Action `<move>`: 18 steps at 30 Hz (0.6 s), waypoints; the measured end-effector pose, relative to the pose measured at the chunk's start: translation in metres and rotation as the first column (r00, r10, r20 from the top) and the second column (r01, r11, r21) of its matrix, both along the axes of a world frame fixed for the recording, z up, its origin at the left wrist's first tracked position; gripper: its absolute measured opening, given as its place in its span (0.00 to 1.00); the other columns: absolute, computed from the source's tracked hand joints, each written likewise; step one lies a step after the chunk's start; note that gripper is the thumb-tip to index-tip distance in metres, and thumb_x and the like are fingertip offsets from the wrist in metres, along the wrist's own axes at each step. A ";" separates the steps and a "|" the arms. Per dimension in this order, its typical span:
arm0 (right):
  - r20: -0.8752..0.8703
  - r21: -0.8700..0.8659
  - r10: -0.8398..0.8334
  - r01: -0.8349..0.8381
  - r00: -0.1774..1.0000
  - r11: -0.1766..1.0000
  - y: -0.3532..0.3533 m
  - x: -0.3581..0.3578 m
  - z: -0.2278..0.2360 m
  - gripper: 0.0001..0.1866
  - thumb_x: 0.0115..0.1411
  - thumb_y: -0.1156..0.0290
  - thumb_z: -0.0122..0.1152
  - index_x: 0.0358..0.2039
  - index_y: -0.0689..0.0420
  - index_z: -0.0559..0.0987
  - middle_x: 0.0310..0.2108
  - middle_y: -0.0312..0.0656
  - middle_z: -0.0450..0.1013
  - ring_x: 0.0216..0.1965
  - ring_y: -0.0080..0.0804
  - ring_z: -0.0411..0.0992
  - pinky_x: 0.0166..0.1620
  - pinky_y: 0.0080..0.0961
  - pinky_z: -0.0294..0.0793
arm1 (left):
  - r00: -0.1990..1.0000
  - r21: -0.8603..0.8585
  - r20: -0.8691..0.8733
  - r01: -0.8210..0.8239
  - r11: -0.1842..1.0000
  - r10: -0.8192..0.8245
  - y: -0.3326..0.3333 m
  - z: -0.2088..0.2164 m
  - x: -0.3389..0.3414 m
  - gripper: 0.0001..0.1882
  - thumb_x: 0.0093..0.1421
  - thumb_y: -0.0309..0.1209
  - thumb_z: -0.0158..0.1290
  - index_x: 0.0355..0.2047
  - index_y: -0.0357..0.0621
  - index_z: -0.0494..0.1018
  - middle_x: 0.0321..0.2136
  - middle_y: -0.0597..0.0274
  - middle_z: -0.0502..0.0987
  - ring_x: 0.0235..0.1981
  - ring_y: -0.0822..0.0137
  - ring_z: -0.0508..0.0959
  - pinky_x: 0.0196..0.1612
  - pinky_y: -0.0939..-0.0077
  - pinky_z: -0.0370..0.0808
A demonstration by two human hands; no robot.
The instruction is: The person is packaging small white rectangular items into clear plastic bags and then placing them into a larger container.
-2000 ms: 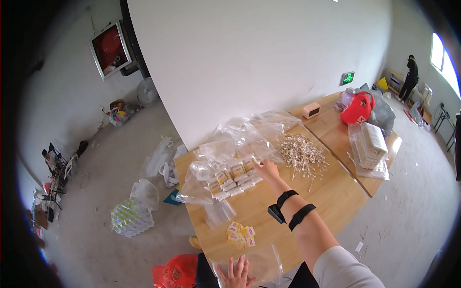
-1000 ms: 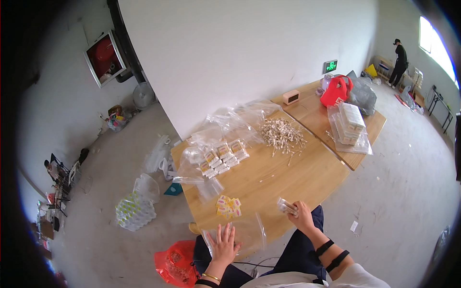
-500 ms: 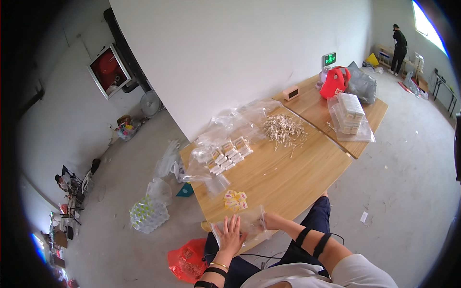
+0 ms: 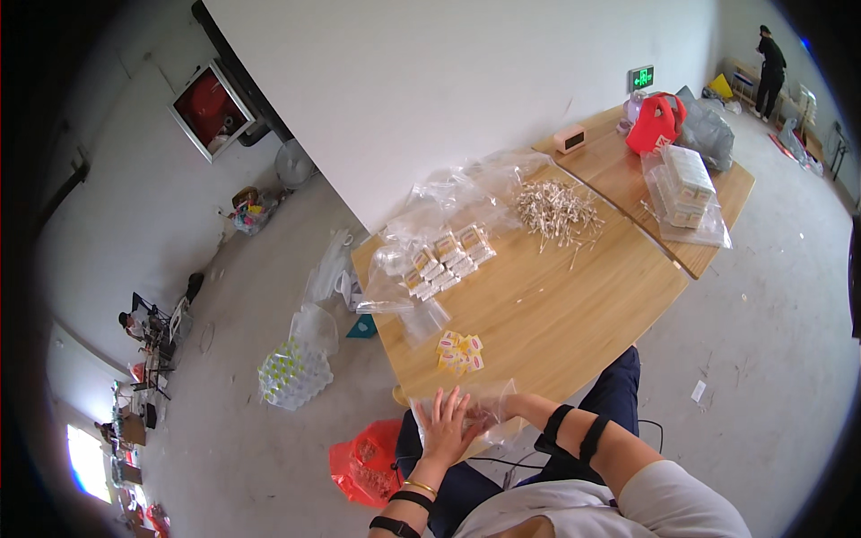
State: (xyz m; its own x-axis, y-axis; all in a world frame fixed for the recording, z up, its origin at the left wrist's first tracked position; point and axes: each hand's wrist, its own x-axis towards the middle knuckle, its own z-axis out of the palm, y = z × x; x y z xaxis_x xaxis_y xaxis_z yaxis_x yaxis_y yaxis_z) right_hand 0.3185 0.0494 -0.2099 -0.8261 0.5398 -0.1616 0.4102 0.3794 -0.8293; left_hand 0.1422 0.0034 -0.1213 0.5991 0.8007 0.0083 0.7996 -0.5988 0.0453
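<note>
A clear plastic bag (image 4: 506, 391) lies at the near edge of the wooden table (image 4: 538, 332). My left hand (image 4: 443, 432) rests on it with the fingers spread. My right hand (image 4: 495, 411) is at the bag's right side, seemingly inside it; film blurs its fingers, so what they hold cannot be told. Just beyond the bag is a loose cluster of small yellow-and-white cards (image 4: 459, 351). Farther off, several small packs (image 4: 451, 262) stand in rows, and a heap of loose cotton swabs (image 4: 558, 212) is spread to their right.
Clear plastic bags (image 4: 448, 199) line the wall side. A second table holds stacked packs (image 4: 687, 179), a red bag (image 4: 656, 127), a grey plastic bag (image 4: 708, 134) and a small pink clock (image 4: 569, 138). On the floor are a red bag (image 4: 368, 462) and bagged bottles (image 4: 294, 372). A person (image 4: 769, 73) stands far right.
The whole view has shifted, so the table sits farther right and higher. My right hand has gone slightly deeper under the film, and my left hand still lies on the bag.
</note>
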 end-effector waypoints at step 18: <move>0.011 0.197 -0.231 0.224 0.973 0.954 -0.014 -0.017 -0.004 0.26 0.58 0.60 0.57 0.58 0.48 0.68 0.52 0.46 0.69 0.52 0.47 0.68 0.54 0.39 0.68 | 0.975 -0.126 0.201 -0.073 0.989 0.098 -0.067 0.024 0.036 0.25 0.56 0.46 0.54 0.46 0.40 0.69 0.49 0.49 0.69 0.51 0.49 0.70 0.53 0.48 0.66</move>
